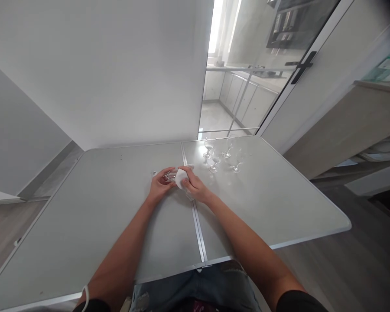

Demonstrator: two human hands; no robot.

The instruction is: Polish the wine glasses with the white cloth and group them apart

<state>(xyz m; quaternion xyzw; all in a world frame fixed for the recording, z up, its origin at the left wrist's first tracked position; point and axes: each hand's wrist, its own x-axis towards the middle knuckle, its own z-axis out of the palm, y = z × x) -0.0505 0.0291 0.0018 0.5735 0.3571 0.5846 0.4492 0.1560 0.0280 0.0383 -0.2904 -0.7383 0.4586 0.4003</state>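
Near the table's middle seam, my left hand [160, 185] is wrapped round a clear glass [170, 177] held on its side. Part of this glass is hidden behind my fingers, so its full shape does not show. My right hand [194, 185] grips a white tissue or cloth [181, 177] and presses it against the right end of the glass. A crumpled, see-through edge hangs below the right hand; I cannot tell whether it belongs to the tissue. Just beyond, to the right, several clear stemmed glasses stand upright, among them a front one [214, 164].
Both hands work above a pale grey folding table [263, 203] with a metal-edged seam. A white wall [133, 78] meets its far side. Behind the stemmed glasses is a glazed door with a black handle [303, 67]. Shelves [344, 125] stand to the right.
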